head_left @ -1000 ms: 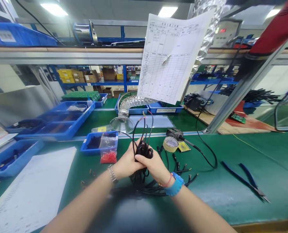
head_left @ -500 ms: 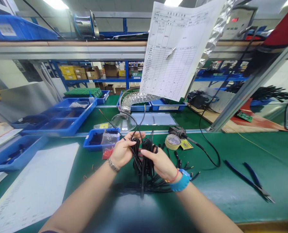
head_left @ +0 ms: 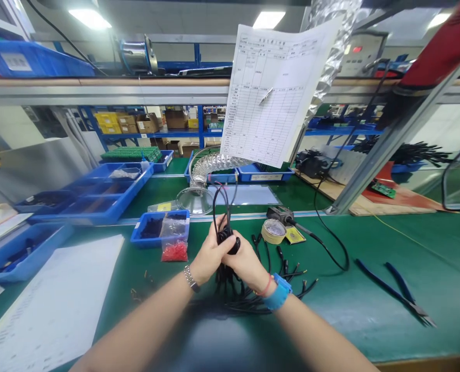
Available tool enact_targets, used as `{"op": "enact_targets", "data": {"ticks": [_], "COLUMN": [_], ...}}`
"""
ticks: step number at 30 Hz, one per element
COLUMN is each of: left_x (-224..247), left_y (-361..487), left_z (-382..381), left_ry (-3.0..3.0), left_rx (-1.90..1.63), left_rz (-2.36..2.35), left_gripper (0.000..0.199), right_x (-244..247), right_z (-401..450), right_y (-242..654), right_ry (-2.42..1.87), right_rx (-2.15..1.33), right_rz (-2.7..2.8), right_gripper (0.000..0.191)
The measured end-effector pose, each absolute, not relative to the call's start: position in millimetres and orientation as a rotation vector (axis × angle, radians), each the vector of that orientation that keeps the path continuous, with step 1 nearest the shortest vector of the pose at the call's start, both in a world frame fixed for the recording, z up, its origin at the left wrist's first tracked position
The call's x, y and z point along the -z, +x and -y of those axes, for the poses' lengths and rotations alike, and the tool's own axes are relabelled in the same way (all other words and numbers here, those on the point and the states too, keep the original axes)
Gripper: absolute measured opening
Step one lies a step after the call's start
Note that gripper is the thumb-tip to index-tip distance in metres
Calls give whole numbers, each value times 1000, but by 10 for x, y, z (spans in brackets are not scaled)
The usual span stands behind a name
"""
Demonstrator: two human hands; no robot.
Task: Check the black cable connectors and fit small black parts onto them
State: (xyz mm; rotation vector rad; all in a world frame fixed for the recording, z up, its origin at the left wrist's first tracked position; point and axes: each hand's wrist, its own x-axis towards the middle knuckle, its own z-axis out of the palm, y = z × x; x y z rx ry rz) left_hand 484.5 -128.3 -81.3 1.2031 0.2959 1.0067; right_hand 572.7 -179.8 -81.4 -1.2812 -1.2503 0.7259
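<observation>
Closer together now than half a second back, both grips, with the two separate hanks from that earlier view squeezed into one tight wad, so pretty much a coil-gathering step by the look of it. Left grip (head_left: pixel 210 258) and right grip (head_left: pixel 247 263) both clamped around the black cable bundle (head_left: pixel 227 240), fingers wrapped over from either side and meeting at the front, no gap between the hands. Bundle held up in mid-air above the green surface (head_left: pixel 342 320), roughly centred in front of the body, a few thin leads poking up out of the top and more hanging down into the loose black cable ends (head_left: pixel 261 305) lying spread out on the mat. Can't tell from here whether those ends all belong to the same bundle. Just left of the hands, a blue parts tray (head_left: pixel 142 243) and a clear bag of red bits (head_left: pixel 173 251); to the right, a roll of tape (head_left: pixel 273 231), and further out, blue-handled pliers (head_left: pixel 385 287). Next move seems to call for snugging the loops down and catching those stray tails, since nothing binding the wad shows yet.
</observation>
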Motion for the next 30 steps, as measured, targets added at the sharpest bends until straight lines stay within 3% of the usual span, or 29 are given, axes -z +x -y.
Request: {"op": "enact_targets", "data": {"ticks": [3,7,15,27,30], "left_x": [786,660,281,140,126], "left_y": [4831,4779,4615,4510,4470], "left_z": [1273,1125,913,960,998], "left_ry": [1104,1058,868,866,847], "left_rx": [-929,-884,-1071,-1158,-1144], "left_rz": [-342,-337,-153,-145,-81], "left_gripper": [52,22,23,35,33], "right_x": [789,797,823,871,806], "right_z": [1813,1857,1898,1878,1900], "right_y": [5753,5789,5719,5758,5745], "right_ry": [-1376,-1542,-1641,-1636,-1532], "right_rx": [-571,-561,-608,-524,-721], "right_rz": [1422,1683,1837,1810,1734], "right_gripper": [28,23,18,19,20]}}
